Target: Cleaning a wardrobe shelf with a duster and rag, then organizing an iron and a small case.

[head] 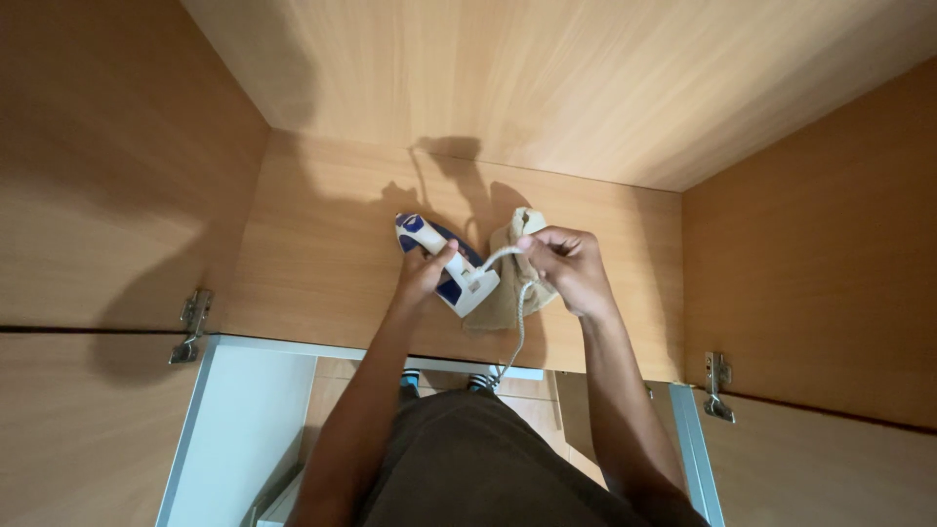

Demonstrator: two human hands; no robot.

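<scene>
Left hand (425, 273) gripped an iron (444, 263) inside the cupboard (322, 254); right hand (566, 263) pinched its cord (503, 256) against a bag (508, 293).

Looking down into a wooden cabinet here. Left hand (422, 276) grips the handle of a white and blue iron (444, 263) resting on the shelf (312, 244). Right hand (569, 265) pinches the iron's grey cord (522, 312) against a tan cloth (508, 283) just beside the iron. Metal hinges (192, 325) sit on both open doors.
</scene>
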